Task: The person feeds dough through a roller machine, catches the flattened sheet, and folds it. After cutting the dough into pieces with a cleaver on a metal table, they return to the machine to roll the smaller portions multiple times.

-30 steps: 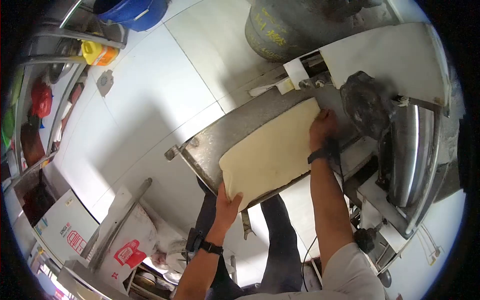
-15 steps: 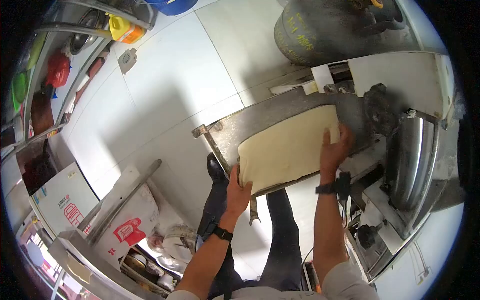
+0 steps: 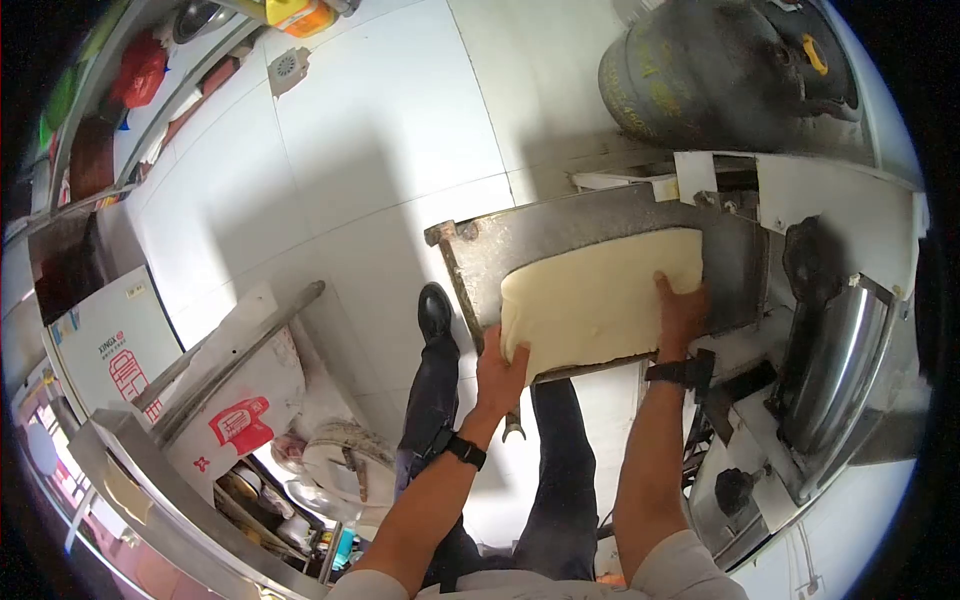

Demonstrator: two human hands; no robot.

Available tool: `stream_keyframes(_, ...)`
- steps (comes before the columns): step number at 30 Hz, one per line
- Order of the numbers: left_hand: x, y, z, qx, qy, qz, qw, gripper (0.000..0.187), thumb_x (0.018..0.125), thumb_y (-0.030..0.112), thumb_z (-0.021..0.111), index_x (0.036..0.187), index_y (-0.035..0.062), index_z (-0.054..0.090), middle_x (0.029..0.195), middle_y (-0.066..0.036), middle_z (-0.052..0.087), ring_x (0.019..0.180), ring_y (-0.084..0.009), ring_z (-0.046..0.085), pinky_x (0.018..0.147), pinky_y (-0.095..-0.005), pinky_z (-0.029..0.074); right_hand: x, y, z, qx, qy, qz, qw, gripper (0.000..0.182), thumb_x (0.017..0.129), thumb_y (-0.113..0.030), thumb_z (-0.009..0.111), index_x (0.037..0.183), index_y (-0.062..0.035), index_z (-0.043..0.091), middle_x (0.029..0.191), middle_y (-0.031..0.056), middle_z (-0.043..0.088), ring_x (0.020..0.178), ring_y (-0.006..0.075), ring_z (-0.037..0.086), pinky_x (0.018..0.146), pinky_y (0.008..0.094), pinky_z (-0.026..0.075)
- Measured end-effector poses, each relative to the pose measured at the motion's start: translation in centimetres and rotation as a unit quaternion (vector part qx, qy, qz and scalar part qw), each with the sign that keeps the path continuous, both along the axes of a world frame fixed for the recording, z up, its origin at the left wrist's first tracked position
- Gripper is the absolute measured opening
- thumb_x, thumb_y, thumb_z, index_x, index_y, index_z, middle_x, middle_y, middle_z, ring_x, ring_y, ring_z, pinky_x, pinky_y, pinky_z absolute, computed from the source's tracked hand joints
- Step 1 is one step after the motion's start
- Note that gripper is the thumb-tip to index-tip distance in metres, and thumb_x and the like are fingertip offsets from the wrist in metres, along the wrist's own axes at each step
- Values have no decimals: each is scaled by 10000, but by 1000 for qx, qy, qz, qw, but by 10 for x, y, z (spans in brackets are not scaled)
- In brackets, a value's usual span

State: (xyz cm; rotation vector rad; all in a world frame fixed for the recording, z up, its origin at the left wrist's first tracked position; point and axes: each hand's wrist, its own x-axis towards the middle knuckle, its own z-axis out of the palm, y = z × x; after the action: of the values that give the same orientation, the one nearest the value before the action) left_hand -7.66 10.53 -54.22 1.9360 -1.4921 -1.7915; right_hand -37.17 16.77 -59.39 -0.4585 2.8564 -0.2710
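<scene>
A thick, pale, roughly rectangular sheet of dough lies on a sloping metal tray in front of me. At its left end my left hand is closed on the near corner, thumb on top and fingers along the edge. My right hand grips the right end near the closer corner. Its thumb presses on the upper face, and the other fingers are partly hidden behind the edge. The tray adjoins a machine with a shiny metal cylinder on the right.
A dark gas cylinder stands beyond the tray. At left are a white box with red print, a round-lidded container and a metal rail. Shelving holds a red bag. My shoe is beside the tray's left end.
My view has shifted, so the tray and dough appear farther right and lower. My right hand has moved slightly inward along the dough's right end. My left hand keeps its place.
</scene>
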Motion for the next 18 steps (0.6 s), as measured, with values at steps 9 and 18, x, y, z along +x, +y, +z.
stream_keyframes(9,7,-18,58,-114,27,8,993,252,940,124,551,1171,24,537,906,-164,643,814,-207,639,730,-340,508,5,-17,92,-177,-153,-41,971,583,808,-311,756,1214,57,558,1134,176,649,983,301,624,906,427,472)
stream_keyframes(18,32,-41,-10,-109,-14,100,989,415,867,50,651,1251,29,498,955,-148,628,826,-192,630,704,-325,540,-8,-37,19,-170,-78,24,982,579,815,-398,738,1149,56,602,1085,237,655,996,339,632,871,424,490)
